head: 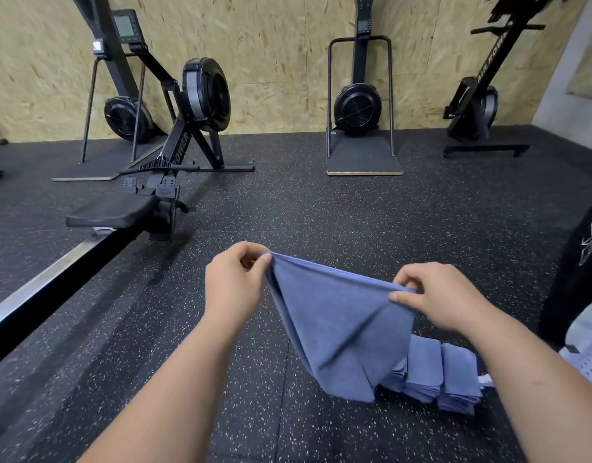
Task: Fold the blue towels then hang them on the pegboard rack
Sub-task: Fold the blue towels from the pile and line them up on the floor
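Head view looks down on a speckled black rubber floor [321, 202]. At far left a rowing machine [147, 195] lies along the floor, its seat near the footrests and its flywheel toward the chipboard wall [271, 61]. The left hand [236, 279] pinches one top corner of a blue towel [341, 329] between thumb and curled fingers. That towel hangs in mid-air between both hands — its top edge stretched, its lower part drooping in folds. The right hand [441, 295] pinches the other top corner the same way. Below and right, a stack of folded blue towels [448, 379] sits on the floor, partly behind the hanging one. Another machine [358, 108] stands upright against the wall.
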